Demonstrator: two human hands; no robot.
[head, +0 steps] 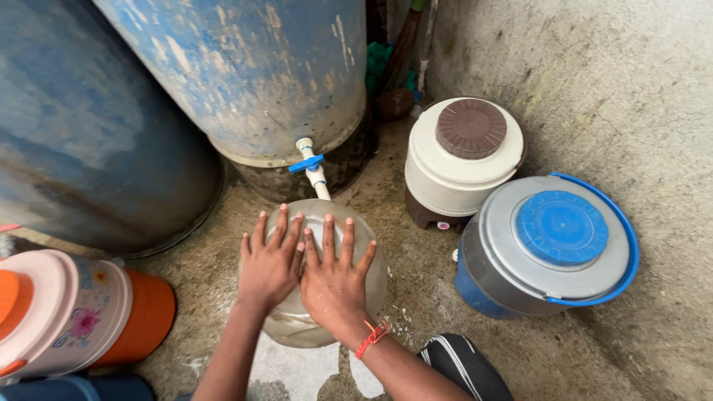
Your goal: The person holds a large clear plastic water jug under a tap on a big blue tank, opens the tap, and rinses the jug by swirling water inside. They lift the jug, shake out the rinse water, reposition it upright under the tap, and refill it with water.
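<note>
Nearest the camera, both forearms reach forward over a wet concrete floor, the right wrist wearing a red-orange thread band. A dark bag with a pale zip line lies just beside the right arm.

The left hand and the right hand lie flat with fingers spread, side by side and touching, palms pressed on top of a clear, rounded water jar. Neither hand grips or pinches anything. The jar stands on the floor directly below a white tap with a blue lever, whose spout points down at the jar's far edge. No stream of water can be made out, and the hands hide the jar's mouth, so its fill level cannot be told. As a judgement, the jar is already set in place under the tap, while filling looks not yet under way.

To the left, an orange and white flowered cooler jug lies near. To the right stand a grey cooler with a blue lid and, behind it, a cream cooler with a brown lid, close together.

Farther back, the tap projects from a worn blue drum; a second blue drum sits left, and a rough plaster wall rises right.
</note>
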